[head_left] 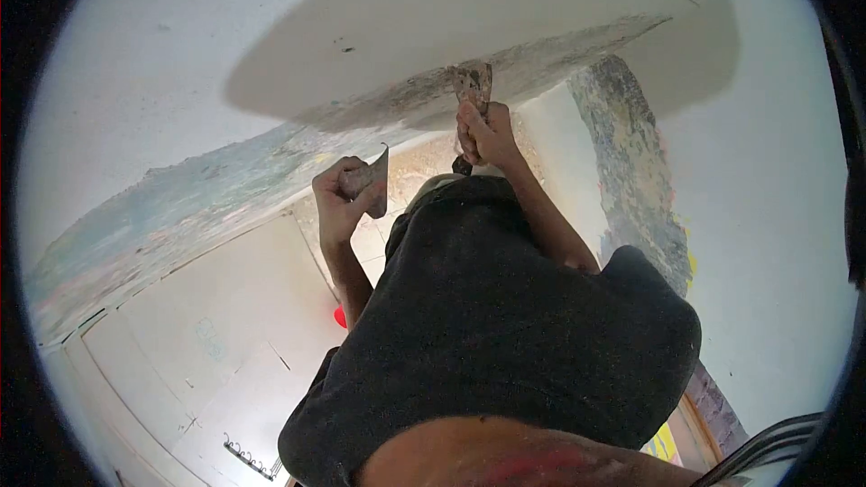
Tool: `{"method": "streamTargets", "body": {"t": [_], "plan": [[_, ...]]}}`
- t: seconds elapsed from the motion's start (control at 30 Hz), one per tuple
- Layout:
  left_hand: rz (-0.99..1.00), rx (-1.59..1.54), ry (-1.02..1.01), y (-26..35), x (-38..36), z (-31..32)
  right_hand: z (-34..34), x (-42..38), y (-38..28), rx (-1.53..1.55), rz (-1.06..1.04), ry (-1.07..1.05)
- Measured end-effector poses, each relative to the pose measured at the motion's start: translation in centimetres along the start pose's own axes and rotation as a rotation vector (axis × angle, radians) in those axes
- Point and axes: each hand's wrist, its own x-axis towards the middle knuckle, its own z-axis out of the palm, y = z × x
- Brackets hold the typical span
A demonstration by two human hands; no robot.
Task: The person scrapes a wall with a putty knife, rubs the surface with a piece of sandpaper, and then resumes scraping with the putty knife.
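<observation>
My right hand (487,135) is closed around a putty knife. Its mortar-stained blade (473,79) points up to the wall and overlaps the rough, scraped band (397,99) there; the dark handle end shows below my fingers. On the left, my left hand (336,203) grips a wide scraper (380,182) by its grey, smeared handle. That scraper's thin metal blade is seen almost edge-on, apart from the wall, its upper corner slightly bent. My dark shirt (532,334) fills the lower middle, between and below both forearms.
The white wall (180,54) carries a large shadow. Its bare band runs down to the lower left. Another rough grey strip (627,144) descends the wall at right. A white door (207,334), a hook rack (248,457), a red object (340,317) and dark cables (767,451) also show.
</observation>
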Motion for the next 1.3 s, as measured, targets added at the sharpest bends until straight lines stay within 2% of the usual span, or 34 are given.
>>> {"method": "streamTargets", "body": {"t": [0.1, 0.2, 0.3, 0.4, 0.53, 0.63, 0.73, 1.03, 1.17, 1.27, 1.3], "plan": [[0.003, -0.009, 0.004, -0.4, 0.1, -0.2, 0.3, -0.1, -1.6, -0.020, -0.010, -0.056], [-0.012, -0.046, -0.017, -0.7, 0.0, -0.3, 0.3, 0.2, 0.0, 0.034, -0.015, -0.026], [0.005, -0.050, -0.016, -0.7, 0.1, -0.2, 0.2, 0.5, -0.5, -0.070, -0.040, -0.063], [-0.044, -0.047, -0.014, -0.5, -0.6, -0.4, 0.7, -0.3, -0.5, 0.052, 0.031, -0.047], [-0.028, -0.068, -0.005, -0.5, -0.3, -0.3, 0.6, 0.1, -0.9, -0.067, -0.073, -0.096], [-0.021, -0.058, -0.001, -0.8, -0.8, -0.3, 0.7, -0.4, 0.0, 0.051, -0.006, -0.028], [-0.028, -0.045, -0.015, -0.5, -0.5, -0.4, 1.0, 0.1, -0.7, -0.025, -0.016, -0.021], [-0.036, -0.027, -0.003, -0.2, -1.5, -0.4, 1.7, -0.4, -0.8, 0.103, -0.008, -0.065], [-0.017, -0.026, 0.007, -0.2, -1.1, -0.3, 1.0, 0.7, 0.0, 0.031, -0.031, -0.033], [-0.095, -0.013, -0.018, -0.3, -1.2, -0.6, 1.9, -0.5, -1.8, 0.084, -0.041, -0.025], [-0.020, 0.020, -0.001, 0.1, -1.1, -0.3, 1.0, 0.3, -0.9, 0.076, -0.047, -0.010]]}}
